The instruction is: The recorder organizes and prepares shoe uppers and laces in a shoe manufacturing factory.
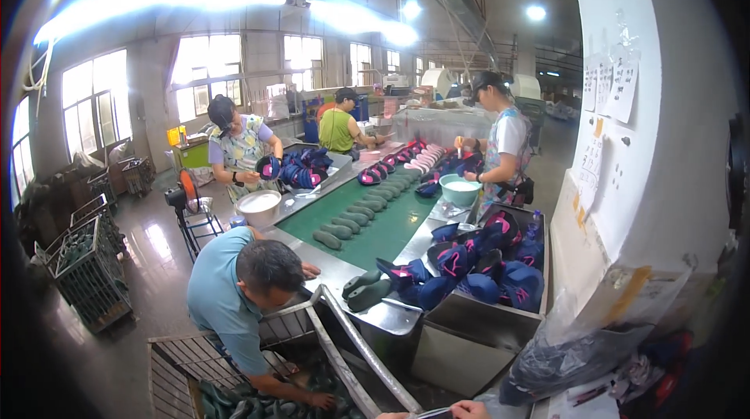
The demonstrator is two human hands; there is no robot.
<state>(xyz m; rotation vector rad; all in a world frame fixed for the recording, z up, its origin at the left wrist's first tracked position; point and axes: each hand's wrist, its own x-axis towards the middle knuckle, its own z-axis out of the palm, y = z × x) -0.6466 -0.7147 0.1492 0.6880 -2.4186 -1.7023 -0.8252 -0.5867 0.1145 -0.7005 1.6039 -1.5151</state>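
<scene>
At the bottom edge, my right hand shows only in part, its fingers bent and closed on something. A bit of my left hand peeks in beside it, mostly cut off by the frame. Between them lies a thin, pale-edged object, too little of it visible to name. Left of my hands stands a metal cage cart holding dark green shoe lasts. A person in a blue shirt bends over it, one hand among the lasts and the other at the table's edge.
A green conveyor belt carries rows of lasts and shoe parts. Navy and pink shoe uppers fill a metal bin ahead. Three other people work along the line by white and green basins. At right stands a white pillar with a plastic bag below.
</scene>
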